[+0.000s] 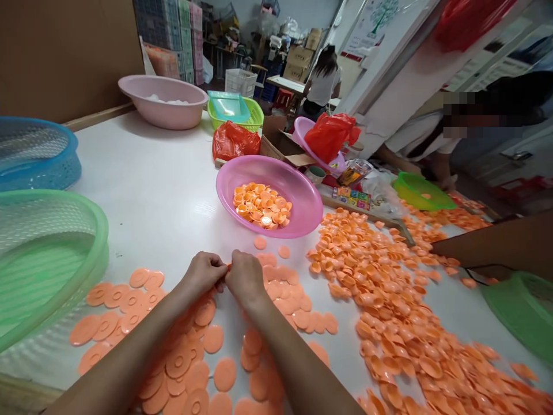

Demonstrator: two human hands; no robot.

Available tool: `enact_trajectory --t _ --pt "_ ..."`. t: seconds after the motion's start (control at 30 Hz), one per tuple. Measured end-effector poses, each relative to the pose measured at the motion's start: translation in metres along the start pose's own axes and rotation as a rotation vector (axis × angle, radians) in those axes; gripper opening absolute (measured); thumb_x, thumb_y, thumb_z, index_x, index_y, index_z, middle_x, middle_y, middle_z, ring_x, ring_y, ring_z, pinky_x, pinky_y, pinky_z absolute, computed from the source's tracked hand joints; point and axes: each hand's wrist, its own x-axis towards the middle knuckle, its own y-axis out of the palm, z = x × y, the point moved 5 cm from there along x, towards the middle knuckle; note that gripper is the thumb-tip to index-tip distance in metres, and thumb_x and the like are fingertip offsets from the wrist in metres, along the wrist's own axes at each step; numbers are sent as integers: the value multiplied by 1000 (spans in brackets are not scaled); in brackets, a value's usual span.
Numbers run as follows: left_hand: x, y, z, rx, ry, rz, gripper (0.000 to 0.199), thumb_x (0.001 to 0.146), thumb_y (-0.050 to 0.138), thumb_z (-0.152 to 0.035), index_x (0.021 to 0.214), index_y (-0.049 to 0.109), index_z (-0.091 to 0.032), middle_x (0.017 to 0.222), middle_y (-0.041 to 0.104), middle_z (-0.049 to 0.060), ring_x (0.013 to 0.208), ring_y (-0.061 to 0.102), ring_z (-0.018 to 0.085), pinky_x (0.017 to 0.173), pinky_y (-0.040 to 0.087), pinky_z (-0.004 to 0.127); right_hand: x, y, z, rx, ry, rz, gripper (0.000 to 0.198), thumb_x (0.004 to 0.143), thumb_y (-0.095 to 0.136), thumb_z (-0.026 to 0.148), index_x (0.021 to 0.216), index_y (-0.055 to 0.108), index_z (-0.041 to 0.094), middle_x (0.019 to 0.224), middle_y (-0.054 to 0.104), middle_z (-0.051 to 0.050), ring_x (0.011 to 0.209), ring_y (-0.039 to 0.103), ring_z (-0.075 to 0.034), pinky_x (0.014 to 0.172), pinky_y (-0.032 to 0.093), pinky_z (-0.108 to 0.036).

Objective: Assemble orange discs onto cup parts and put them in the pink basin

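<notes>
My left hand [204, 271] and my right hand [247, 278] meet at the middle of the white table, fingers pinched together. Between the fingertips a bit of a small orange piece [228, 267] shows; most of it is covered by the fingers. Flat orange discs [178, 362] lie spread under and around my forearms, some with a raised ring. A pink bowl [298, 203] just beyond my hands holds a heap of small orange pieces [262, 204]. To the right, a large pile of orange cup-shaped pieces [380, 288] covers the table.
Green [101, 242] and blue [69, 158] baskets stand at the left. At the back are a pale pink tub [166, 115], a lime basket [254, 115] and red bags [235, 141]. Another person works at the right beside a green basin [423, 193]; one more person [324, 80] is farther back.
</notes>
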Motion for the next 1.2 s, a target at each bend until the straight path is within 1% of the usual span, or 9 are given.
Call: enact_trajectory --t 0.13,0.3,0.53,0.67,0.77,0.9,1.0,1.1,1.2 --pt "6 5 -4 35 -30 -67 18 68 53 -9 54 49 -19 36 52 -4 34 54 13 36 37 20 6 1 -14 151 -19 -28 10 71 61 10 76 68 16 78 73 -9 72 65 -20 55 33 -25" --pt "2 7 -9 75 -70 -113 16 59 61 -3 55 54 -17 38 49 -6 41 58 14 38 40 18 6 9 -29 431 -51 63 13 70 57 12 59 58 18 59 66 -4 60 61 -17 53 37 -23" --pt "3 6 -5 102 -130 -169 8 66 62 -9 71 65 -15 43 53 -5 44 61 15 45 48 22 19 29 -36 612 -44 120 17 71 55 26 55 56 22 44 58 1 43 55 -18 46 37 -26" --pt "-12 -5 -18 171 47 -183 7 66 62 -11 61 64 -14 44 54 -3 46 59 15 47 46 23 -2 7 -29 545 -130 -100 17 67 54 18 51 56 21 51 63 -3 53 60 -19 50 38 -26" --pt "-10 -34 -11 158 188 -284 22 81 51 -28 72 68 -15 64 67 2 55 62 15 56 49 26 -10 -22 -31 582 -222 -238 20 74 51 17 57 61 20 54 65 -2 54 61 -17 53 41 -24" --pt "0 -69 14 170 244 -406 25 77 55 -37 83 70 -18 85 74 5 83 67 21 77 50 30 4 -93 -57 659 -107 -548 19 79 56 28 70 70 18 58 67 -3 55 63 -16 54 46 -24" --pt "-1 -73 25 201 244 -376 25 72 59 -37 84 72 -19 85 74 5 83 67 22 78 49 30 30 -131 -91 783 5 -585 23 76 58 29 86 72 13 65 69 -5 51 63 -16 50 50 -25" --pt "-6 -63 23 345 307 -296 25 72 59 -37 86 72 -21 87 71 2 82 65 21 73 47 29 35 -139 -135 837 84 -609 36 76 56 31 103 69 10 72 70 -6 53 65 -17 48 52 -26" --pt "-6 -46 20 488 320 -208 23 75 56 -37 86 72 -24 86 68 0 80 63 19 68 44 27 15 -122 -179 640 190 -602 33 80 51 33 95 70 11 71 68 -5 52 64 -16 47 50 -24"
